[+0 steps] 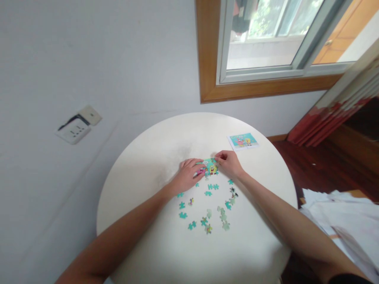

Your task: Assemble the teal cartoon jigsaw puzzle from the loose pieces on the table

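A partly joined jigsaw puzzle [212,167] with a yellow cartoon figure lies near the middle of the round white table [142,177]. My left hand [188,173] rests on its left side, fingers stretched over the pieces and covering part of the picture. At the upper right corner of the puzzle, my right hand [229,162] is closed in a pinch on a puzzle piece [216,158], mostly hidden by the fingertips. Several loose teal pieces [208,193] are scattered below the hands, along with a few pale ones [223,215].
A printed picture card [243,141] with two cartoon figures lies farther back on the right. Behind the table stand a white wall with a socket [74,130] and a wood-framed window [207,86]. Papers [346,228] are piled at the right, below a red curtain [316,122].
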### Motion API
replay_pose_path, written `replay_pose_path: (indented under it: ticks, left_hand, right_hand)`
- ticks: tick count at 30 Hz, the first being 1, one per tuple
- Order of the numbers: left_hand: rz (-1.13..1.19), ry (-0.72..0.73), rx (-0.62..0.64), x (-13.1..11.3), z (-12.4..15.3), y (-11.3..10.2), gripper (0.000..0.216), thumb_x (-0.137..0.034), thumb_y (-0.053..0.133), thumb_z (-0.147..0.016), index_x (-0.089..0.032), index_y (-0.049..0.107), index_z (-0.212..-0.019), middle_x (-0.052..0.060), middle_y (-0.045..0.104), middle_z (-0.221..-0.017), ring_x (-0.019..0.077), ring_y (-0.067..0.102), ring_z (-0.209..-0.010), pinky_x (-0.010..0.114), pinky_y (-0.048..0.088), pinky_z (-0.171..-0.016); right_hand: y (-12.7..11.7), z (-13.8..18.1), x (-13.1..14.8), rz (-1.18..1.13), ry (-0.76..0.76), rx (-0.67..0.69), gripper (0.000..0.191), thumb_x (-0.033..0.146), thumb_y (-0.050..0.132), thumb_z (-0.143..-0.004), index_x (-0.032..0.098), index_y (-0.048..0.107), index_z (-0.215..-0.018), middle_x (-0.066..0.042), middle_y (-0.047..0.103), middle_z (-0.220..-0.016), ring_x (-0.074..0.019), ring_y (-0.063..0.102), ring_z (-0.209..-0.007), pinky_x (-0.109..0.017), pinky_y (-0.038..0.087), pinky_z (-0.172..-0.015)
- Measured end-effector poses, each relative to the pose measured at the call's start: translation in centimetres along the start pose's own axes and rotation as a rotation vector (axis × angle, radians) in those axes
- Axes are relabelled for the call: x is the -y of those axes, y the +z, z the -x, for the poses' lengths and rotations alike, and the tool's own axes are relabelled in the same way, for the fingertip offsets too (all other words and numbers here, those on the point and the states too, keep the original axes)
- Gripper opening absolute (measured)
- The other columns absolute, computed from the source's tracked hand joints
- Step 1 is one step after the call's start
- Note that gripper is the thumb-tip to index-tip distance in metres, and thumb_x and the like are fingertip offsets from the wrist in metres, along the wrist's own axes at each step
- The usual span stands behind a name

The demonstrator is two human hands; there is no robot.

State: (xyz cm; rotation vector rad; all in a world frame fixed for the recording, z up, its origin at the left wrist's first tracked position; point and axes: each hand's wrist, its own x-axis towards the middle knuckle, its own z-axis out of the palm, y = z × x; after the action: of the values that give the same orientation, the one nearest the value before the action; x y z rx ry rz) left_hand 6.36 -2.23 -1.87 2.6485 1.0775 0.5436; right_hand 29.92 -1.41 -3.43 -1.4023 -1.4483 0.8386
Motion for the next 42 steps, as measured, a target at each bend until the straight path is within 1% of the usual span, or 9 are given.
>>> replay_pose_path:
  ticks: [5, 13, 19, 27, 31, 37, 40, 42]
  left_hand:
    - [0.001, -0.003, 0.002, 0.0, 0.0, 0.0, 0.027, -0.037, 0.054, -0.097, -0.030, 0.064, -0.122, 0.004, 0.058, -0.135, 0.0241, 0.048, -0.127, 0.044, 0.035, -0.108]
    - [0.010, -0.010, 0.003, 0.0, 0.0, 0.1, 0.027, -0.036, 0.054, -0.097, -0.031, 0.063, -0.122, 0.003, 0.058, -0.135, 0.0241, 0.048, -0.127, 0.044, 0.035, -0.108]
    - [0.011, -0.008, -0.002, 0.0, 0.0, 0.1, 0.027, -0.036, 0.054, -0.097, -0.031, 0.064, -0.122, 0.003, 0.058, -0.135, 0.0237, 0.048, -0.127, 0.043, 0.035, -0.108]
    - [0.013, -0.017, 0.002, -0.1, 0.0, 0.0, 0.027, -0.036, 0.055, -0.097, -0.031, 0.064, -0.122, 0.003, 0.058, -0.135, 0.0246, 0.048, -0.127, 0.044, 0.034, -0.109]
    - [0.008, -0.009, 0.003, 0.0, 0.0, 0.0, 0.027, -0.037, 0.054, -0.097, -0.031, 0.064, -0.122, 0.003, 0.058, -0.135, 0.0243, 0.048, -0.127, 0.044, 0.035, -0.108]
    - [0.009, 0.003, -0.012, 0.1, 0.1, 0.1, 0.026, -0.037, 0.054, -0.098, -0.031, 0.064, -0.122, 0.002, 0.058, -0.134, 0.0227, 0.048, -0.127, 0.042, 0.034, -0.107]
    - [0.011, -0.002, -0.009, 0.1, 0.1, 0.1, 0.027, -0.037, 0.054, -0.098, -0.031, 0.064, -0.122, 0.002, 0.058, -0.134, 0.0230, 0.048, -0.127, 0.042, 0.035, -0.108]
    - [0.008, -0.009, -0.005, 0.0, 0.1, 0.1, 0.027, -0.037, 0.054, -0.098, -0.031, 0.064, -0.122, 0.003, 0.058, -0.135, 0.0237, 0.048, -0.127, 0.043, 0.035, -0.108]
  right_hand:
    - [-0.2, 0.1, 0.0, 0.045, -0.007, 0.045, 0.015, 0.029, 0.064, -0.075, 0.015, 0.068, -0.072, -0.002, 0.065, -0.064, -0.0137, 0.054, -0.057, -0.025, 0.042, -0.055]
    - [-0.3, 0.4, 0.4, 0.114, -0.032, 0.093, 0.012, 0.025, 0.063, -0.076, 0.015, 0.068, -0.074, -0.002, 0.066, -0.066, -0.0144, 0.057, -0.060, -0.026, 0.044, -0.060]
    - [-0.3, 0.4, 0.4, 0.140, -0.035, 0.100, 0.010, 0.023, 0.063, -0.077, 0.015, 0.069, -0.076, -0.002, 0.067, -0.068, -0.0145, 0.058, -0.061, -0.026, 0.045, -0.061]
    - [-0.4, 0.6, 1.0, 0.267, -0.073, 0.076, 0.007, 0.019, 0.064, -0.077, 0.016, 0.070, -0.075, -0.002, 0.067, -0.068, -0.0137, 0.056, -0.061, -0.026, 0.042, -0.061]
    - [-0.4, 0.7, 1.2, 0.311, -0.088, 0.064, 0.005, 0.018, 0.067, -0.076, 0.016, 0.071, -0.078, -0.002, 0.067, -0.071, -0.0137, 0.055, -0.062, -0.026, 0.043, -0.063]
    - [-1.0, 0.7, 1.4, 0.322, -0.108, 0.040, 0.014, 0.015, 0.059, -0.081, 0.015, 0.073, -0.082, -0.004, 0.069, -0.078, -0.0146, 0.057, -0.066, -0.027, 0.044, -0.066]
    - [-1.5, 0.6, 1.2, 0.372, -0.171, 0.050, 0.024, 0.007, 0.054, -0.078, 0.016, 0.075, -0.087, -0.005, 0.068, -0.084, -0.0148, 0.058, -0.069, -0.027, 0.045, -0.070]
    - [-1.7, 0.6, 1.1, 0.415, -0.209, 0.081, 0.029, 0.004, 0.051, -0.078, 0.017, 0.076, -0.087, -0.006, 0.067, -0.090, -0.0150, 0.058, -0.073, -0.027, 0.046, -0.072]
